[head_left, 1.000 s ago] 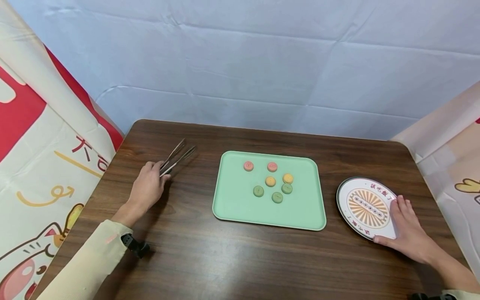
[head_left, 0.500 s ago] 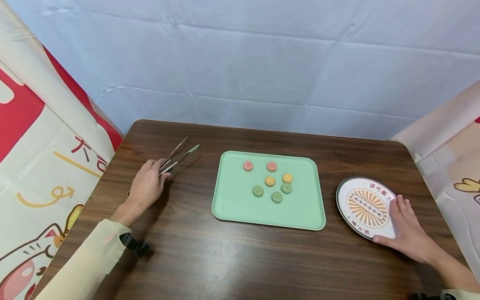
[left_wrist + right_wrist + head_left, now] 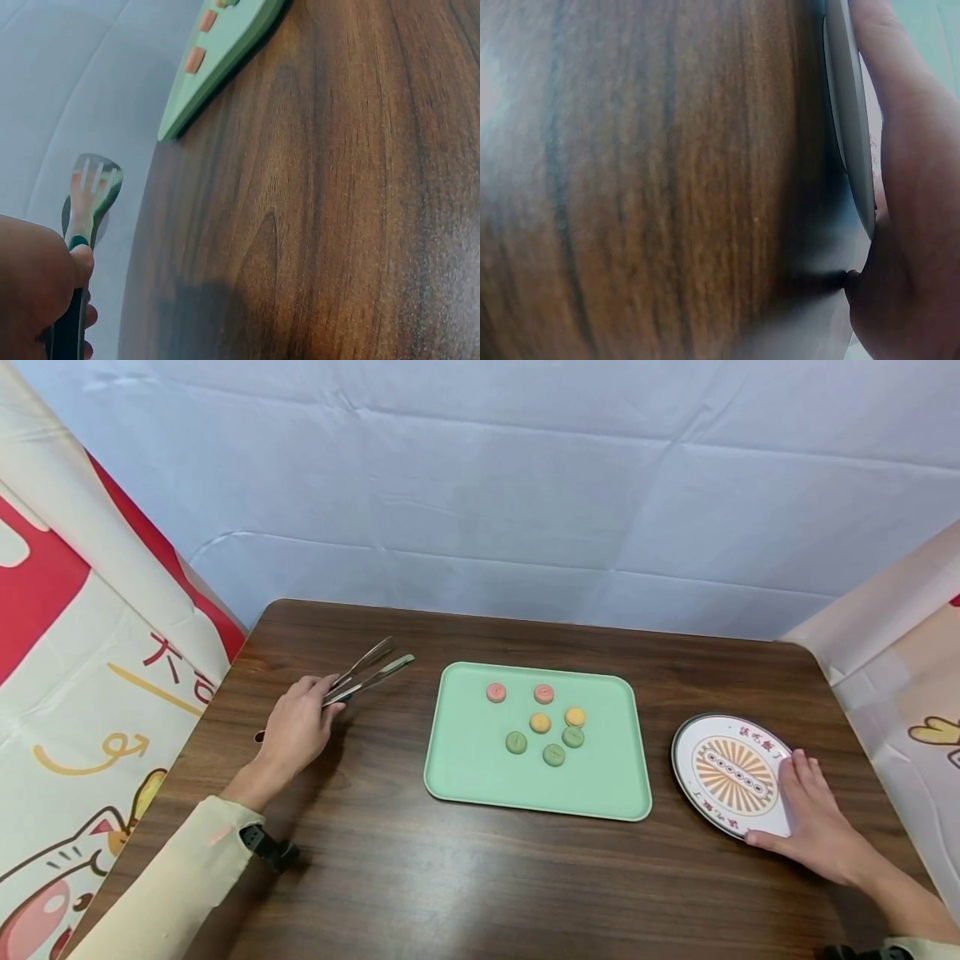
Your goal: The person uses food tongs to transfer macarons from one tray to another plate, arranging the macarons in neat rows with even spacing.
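Observation:
My left hand (image 3: 296, 727) grips a pair of metal serving tongs (image 3: 375, 674) at the left of the table, their two arms apart and pointing right toward the tray. In the left wrist view the tongs (image 3: 94, 195) show a slotted head and a dark handle. My right hand (image 3: 817, 818) holds the right rim of a white plate (image 3: 783, 743) with an orange ray pattern, thumb at the near edge and fingers at the far side. Between the hands, a mint-green tray (image 3: 472, 785) bears macaron-like discs: two pink (image 3: 496, 692), two yellow (image 3: 540, 722) and three green (image 3: 553, 755).
The dark wooden table (image 3: 360, 877) has rounded far corners. Behind it hangs a pale blue-white cloth (image 3: 480, 485). Printed cloths flank both sides, the left cloth (image 3: 45, 760) with cartoon drawings. The plate sits a short way right of the tray.
The tongs' tips have swung to the right toward the tray as my left hand shifted slightly. My right hand, the plate and the discs have stayed in place.

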`<state>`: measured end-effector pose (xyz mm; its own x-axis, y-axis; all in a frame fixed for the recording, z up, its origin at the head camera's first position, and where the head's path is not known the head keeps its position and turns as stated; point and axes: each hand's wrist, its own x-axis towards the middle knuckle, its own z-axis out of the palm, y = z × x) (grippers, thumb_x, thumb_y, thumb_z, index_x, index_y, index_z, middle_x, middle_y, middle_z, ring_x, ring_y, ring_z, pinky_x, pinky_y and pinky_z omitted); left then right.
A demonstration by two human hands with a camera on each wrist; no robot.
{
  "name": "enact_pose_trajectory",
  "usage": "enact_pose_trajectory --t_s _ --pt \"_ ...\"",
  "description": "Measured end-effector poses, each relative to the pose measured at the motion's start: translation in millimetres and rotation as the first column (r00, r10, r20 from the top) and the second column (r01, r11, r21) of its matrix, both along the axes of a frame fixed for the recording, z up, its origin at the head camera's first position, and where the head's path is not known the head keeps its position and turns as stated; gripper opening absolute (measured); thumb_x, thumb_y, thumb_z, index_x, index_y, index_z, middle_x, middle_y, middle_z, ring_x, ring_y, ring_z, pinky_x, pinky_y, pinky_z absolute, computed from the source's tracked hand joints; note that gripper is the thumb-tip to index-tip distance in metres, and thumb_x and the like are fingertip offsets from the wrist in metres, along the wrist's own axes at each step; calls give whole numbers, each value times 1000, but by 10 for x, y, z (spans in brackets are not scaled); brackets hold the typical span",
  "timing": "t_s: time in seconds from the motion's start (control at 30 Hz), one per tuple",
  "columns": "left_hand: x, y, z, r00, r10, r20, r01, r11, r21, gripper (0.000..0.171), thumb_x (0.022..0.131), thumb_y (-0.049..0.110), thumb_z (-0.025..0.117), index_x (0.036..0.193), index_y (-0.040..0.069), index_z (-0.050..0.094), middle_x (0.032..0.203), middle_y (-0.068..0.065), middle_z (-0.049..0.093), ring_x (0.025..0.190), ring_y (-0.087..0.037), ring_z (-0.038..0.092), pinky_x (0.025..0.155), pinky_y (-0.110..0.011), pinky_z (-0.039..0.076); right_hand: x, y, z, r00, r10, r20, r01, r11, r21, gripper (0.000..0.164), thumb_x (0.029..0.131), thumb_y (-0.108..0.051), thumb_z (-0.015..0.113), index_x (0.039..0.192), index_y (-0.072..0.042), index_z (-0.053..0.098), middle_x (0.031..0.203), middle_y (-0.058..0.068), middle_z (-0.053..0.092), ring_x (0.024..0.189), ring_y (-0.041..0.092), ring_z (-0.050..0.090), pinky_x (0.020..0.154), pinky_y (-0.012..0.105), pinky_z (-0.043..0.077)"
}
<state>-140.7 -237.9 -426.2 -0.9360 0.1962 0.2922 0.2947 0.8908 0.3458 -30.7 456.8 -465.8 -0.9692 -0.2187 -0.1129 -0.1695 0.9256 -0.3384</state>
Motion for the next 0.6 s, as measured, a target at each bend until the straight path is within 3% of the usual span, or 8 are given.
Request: enact_pose_trajectory --t_s 0.43,0.6 --pt "-48 45 27 997 -64 30 64 998 -3 43 98 9 69 136 -7 59 119 -26 62 107 -44 60 90 -59 47 2 2 -11 1000 -1 -1 1 1000 9 131 83 -44 82 151 18 -12 157 37 -25 146 43 -31 113 35 -27" --pt "-80 63 44 990 -118 75 116 993 23 44 99 9 67 139 -7 57 121 -24 61 109 -41 59 93 -56 48 3 -4 -5 1000 3 -4 -3 1000 10 132 83 -44 82 151 18 -12 157 37 -24 146 43 -31 113 35 -27"
